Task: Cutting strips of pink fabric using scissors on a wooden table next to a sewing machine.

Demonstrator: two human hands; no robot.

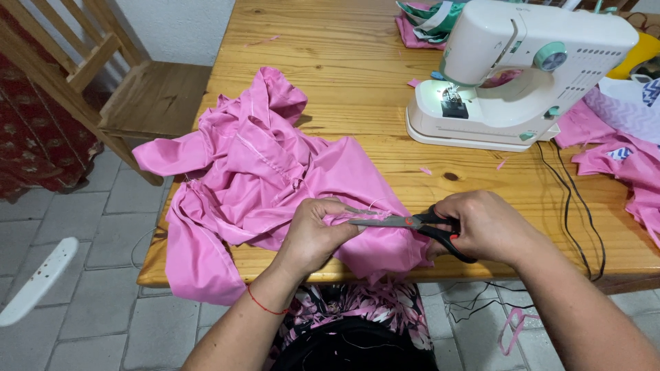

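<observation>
Wooden table (pixel 344 62): work surface, edge near person's lap. Pink garment (pixel 254 172) heaped across left half, hem hanging over front edge. White sewing machine (pixel 509 75) parked far right, lamp lit, black cable (pixel 570 206) trailing off edge. Left hand (pixel 313 230): fingers closed, pinching pink fold taut so edge meets blades. Right hand (pixel 485 227): fingers curled through handles of scissors (pixel 402 221), blade tips at pinched fold. Fabric scraps (pixel 619 151) piled right.

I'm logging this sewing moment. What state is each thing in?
Pink garment: crumpled, hanging over the table edge.
Scissors: blades nearly closed at a fabric edge.
Left hand: pinching the fabric.
Right hand: gripping the scissors.
Sewing machine: upright, lamp lit.
Wooden chair: unoccupied.
</observation>
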